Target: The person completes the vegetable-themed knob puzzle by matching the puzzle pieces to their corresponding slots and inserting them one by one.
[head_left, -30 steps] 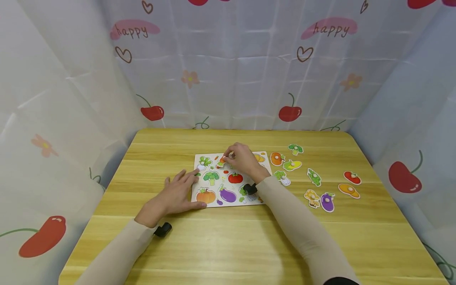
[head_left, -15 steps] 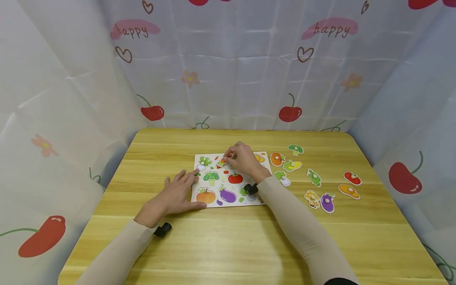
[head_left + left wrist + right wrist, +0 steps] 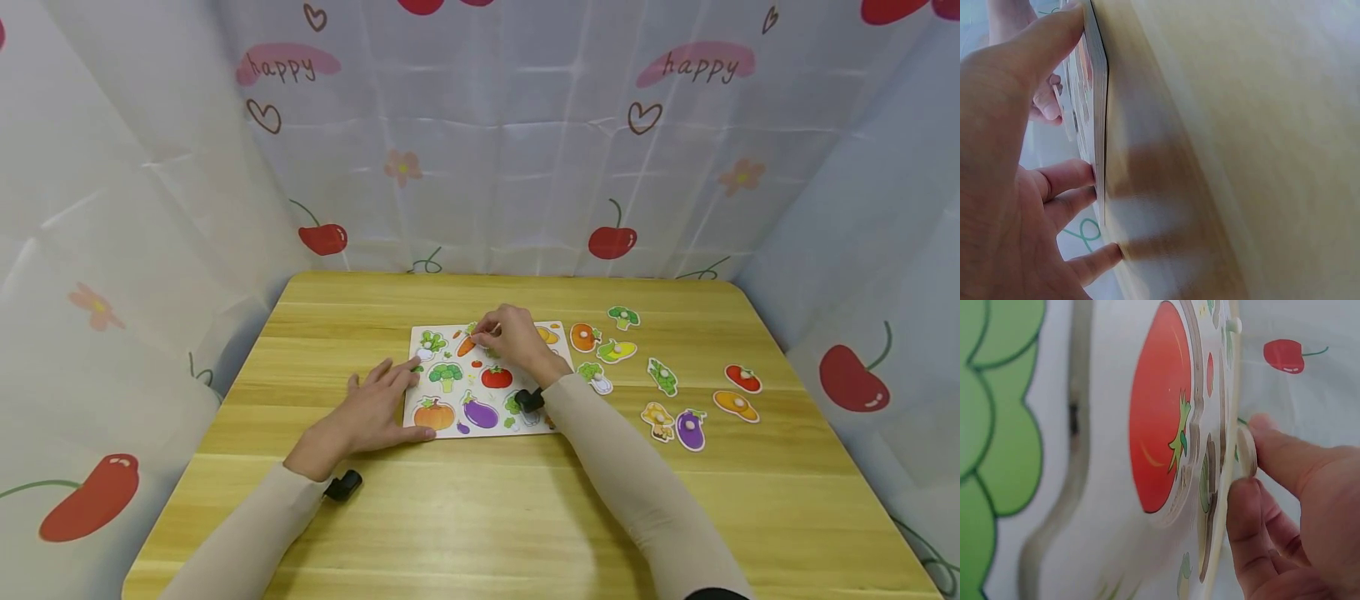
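My left hand (image 3: 371, 408) lies spread at the left edge of a white vegetable puzzle board (image 3: 471, 387). In the left wrist view, its thumb and some fingertips touch the board's edge. My right hand (image 3: 516, 340) is over the board's upper middle. Its thumb and fingers pinch a thin puzzle piece (image 3: 1247, 453), seen nearly edge-on and tilted against the board in the right wrist view. Beside the fingertips shows an orange carrot (image 3: 467, 344); I cannot tell whether it is the piece or the board's picture. A white-knobbed radish piece (image 3: 427, 346) sits at upper left.
Right of the board lie several loose knobbed pieces, among them a pumpkin (image 3: 585, 337), broccoli (image 3: 623, 317), corn (image 3: 617, 351), cabbage (image 3: 595, 377), mushroom (image 3: 658, 422), eggplant (image 3: 690, 429) and tomato (image 3: 743, 378). A printed curtain (image 3: 480, 167) surrounds the wooden table (image 3: 480, 517).
The piece in the right fingertips has turned, and the orange carrot shape now shows more fully with its green top upward. The left hand stays on the board's edge.
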